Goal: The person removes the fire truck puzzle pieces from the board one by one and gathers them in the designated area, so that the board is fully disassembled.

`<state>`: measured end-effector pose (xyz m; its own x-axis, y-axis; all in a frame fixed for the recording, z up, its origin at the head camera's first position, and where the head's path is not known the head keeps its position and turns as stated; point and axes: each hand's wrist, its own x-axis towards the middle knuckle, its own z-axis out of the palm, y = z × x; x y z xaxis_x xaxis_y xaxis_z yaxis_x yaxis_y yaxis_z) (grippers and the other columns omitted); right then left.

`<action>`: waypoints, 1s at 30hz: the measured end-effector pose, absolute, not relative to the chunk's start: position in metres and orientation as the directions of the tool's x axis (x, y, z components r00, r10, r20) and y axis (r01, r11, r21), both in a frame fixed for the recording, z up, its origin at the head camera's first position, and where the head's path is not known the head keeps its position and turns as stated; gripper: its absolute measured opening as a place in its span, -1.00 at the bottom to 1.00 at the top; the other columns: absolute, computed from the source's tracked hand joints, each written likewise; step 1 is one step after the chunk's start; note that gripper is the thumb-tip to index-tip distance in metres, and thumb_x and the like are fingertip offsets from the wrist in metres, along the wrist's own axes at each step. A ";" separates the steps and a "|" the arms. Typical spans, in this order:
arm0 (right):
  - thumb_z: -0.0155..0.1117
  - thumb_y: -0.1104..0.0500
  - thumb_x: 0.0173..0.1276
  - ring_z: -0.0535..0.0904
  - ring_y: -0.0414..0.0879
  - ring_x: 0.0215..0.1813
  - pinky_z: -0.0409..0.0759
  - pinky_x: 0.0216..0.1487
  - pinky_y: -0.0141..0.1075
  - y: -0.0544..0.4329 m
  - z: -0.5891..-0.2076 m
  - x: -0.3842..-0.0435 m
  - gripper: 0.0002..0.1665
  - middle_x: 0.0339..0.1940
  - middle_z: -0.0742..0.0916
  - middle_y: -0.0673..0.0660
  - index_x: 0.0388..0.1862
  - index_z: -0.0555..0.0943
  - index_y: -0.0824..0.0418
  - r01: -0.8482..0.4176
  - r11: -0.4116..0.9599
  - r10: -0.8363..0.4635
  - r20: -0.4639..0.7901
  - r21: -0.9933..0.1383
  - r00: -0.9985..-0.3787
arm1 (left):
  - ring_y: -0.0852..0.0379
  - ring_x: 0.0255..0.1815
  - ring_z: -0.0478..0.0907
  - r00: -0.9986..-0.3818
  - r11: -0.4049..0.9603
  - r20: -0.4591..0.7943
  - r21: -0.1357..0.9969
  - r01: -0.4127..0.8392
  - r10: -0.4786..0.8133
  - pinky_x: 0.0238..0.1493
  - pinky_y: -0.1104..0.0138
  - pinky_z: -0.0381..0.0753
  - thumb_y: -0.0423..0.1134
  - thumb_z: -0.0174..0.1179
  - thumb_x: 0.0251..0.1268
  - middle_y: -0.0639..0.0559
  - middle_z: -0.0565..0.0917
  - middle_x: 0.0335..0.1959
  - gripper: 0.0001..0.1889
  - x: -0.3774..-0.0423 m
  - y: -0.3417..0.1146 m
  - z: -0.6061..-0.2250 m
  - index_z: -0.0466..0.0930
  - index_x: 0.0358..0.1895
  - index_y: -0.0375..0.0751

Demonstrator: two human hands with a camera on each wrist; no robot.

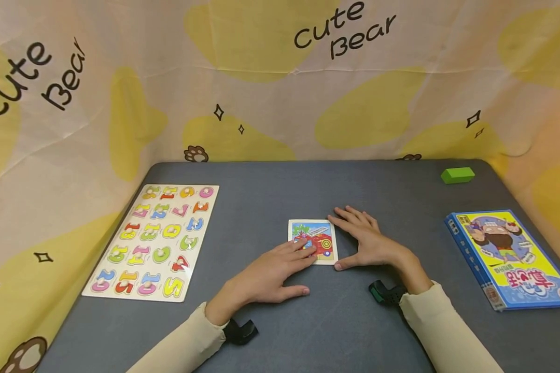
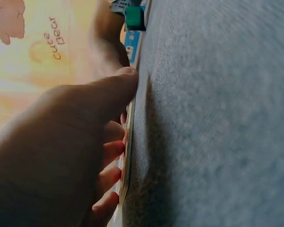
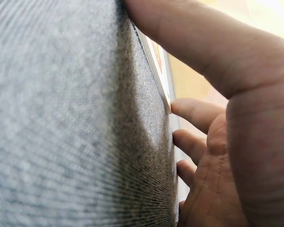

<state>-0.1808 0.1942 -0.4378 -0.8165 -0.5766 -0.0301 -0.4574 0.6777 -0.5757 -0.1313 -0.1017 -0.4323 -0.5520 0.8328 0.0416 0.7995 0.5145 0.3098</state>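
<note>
A small square picture board (image 1: 313, 229) showing a red fire truck with a ladder lies flat on the grey table. Spread over its lower left part is my left hand (image 1: 275, 272), fingertips resting on the picture and thumb out on the near side. My right hand (image 1: 371, 243) is at the board's right edge, its index fingertip by the far right corner and its thumb by the near right corner. In the right wrist view, the fingers (image 3: 194, 113) of that hand are extended, with a fingertip right at the board's corner (image 3: 168, 101).
On the left lies a white number puzzle board (image 1: 196, 259) with colourful numerals. A blue and yellow boxed item (image 1: 508, 259) lies at the right, with a green block (image 1: 458, 175) behind it. Patterned cloth (image 1: 280, 93) hangs behind the grey table (image 1: 261, 189).
</note>
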 end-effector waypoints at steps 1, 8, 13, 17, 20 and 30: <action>0.63 -0.28 -0.01 -0.15 0.32 0.69 -0.29 0.51 0.42 0.194 -0.438 -0.181 0.32 0.69 0.16 0.26 0.64 0.21 0.12 -0.456 0.678 -0.576 -0.031 -0.576 -0.817 | 0.01 0.70 0.04 -0.553 0.517 0.036 0.310 0.798 0.832 0.64 0.08 0.10 0.21 0.14 0.45 0.06 0.24 0.63 -0.25 -0.131 -0.102 -0.433 0.28 0.56 -0.09; 0.60 -0.26 0.03 -0.14 0.32 0.69 -0.27 0.50 0.43 0.195 -0.436 -0.182 0.28 0.69 0.16 0.25 0.64 0.21 0.12 -0.447 0.679 -0.574 -0.042 -0.582 -0.818 | 0.01 0.72 -0.04 -0.560 0.527 0.025 0.306 0.793 0.828 0.65 0.07 0.07 0.26 0.12 0.44 0.09 0.19 0.65 -0.21 -0.131 -0.101 -0.437 0.25 0.58 -0.08; 0.60 -0.20 0.10 -0.06 0.33 0.67 -0.20 0.48 0.45 0.193 -0.433 -0.186 0.25 0.66 0.24 0.24 0.66 0.16 0.08 -0.419 0.673 -0.546 -0.027 -0.609 -0.837 | -0.01 0.72 -0.06 -0.560 0.525 0.050 0.287 0.801 0.827 0.64 0.05 0.09 0.27 0.14 0.42 0.09 0.23 0.64 -0.21 -0.131 -0.101 -0.437 0.28 0.57 -0.08; 0.57 -0.15 0.16 0.07 0.31 0.62 -0.09 0.44 0.43 0.188 -0.429 -0.193 0.19 0.63 0.32 0.21 0.66 0.16 0.05 -0.423 0.667 -0.536 0.000 -0.614 -0.844 | 0.00 0.72 -0.06 -0.563 0.529 0.048 0.283 0.800 0.825 0.64 0.04 0.10 0.26 0.15 0.41 0.10 0.23 0.63 -0.22 -0.131 -0.102 -0.436 0.29 0.56 -0.08; 0.54 -0.10 0.20 0.16 0.28 0.57 0.00 0.40 0.39 0.182 -0.425 -0.200 0.09 0.60 0.37 0.19 0.63 0.23 0.05 -0.441 0.656 -0.552 0.009 -0.613 -0.834 | 0.00 0.72 -0.05 -0.564 0.531 0.045 0.281 0.799 0.825 0.64 0.05 0.11 0.25 0.16 0.40 0.11 0.23 0.63 -0.22 -0.131 -0.102 -0.436 0.29 0.56 -0.08; 0.51 0.08 0.24 0.40 0.11 0.26 0.23 0.24 0.19 0.159 -0.411 -0.228 -0.41 0.22 0.66 0.13 0.28 0.62 0.04 -0.506 0.597 -0.652 -0.010 -0.622 -0.758 | 0.01 0.72 -0.05 -0.560 0.524 0.038 0.305 0.795 0.828 0.64 0.06 0.08 0.22 0.17 0.40 0.12 0.22 0.64 -0.22 -0.132 -0.103 -0.436 0.27 0.57 -0.08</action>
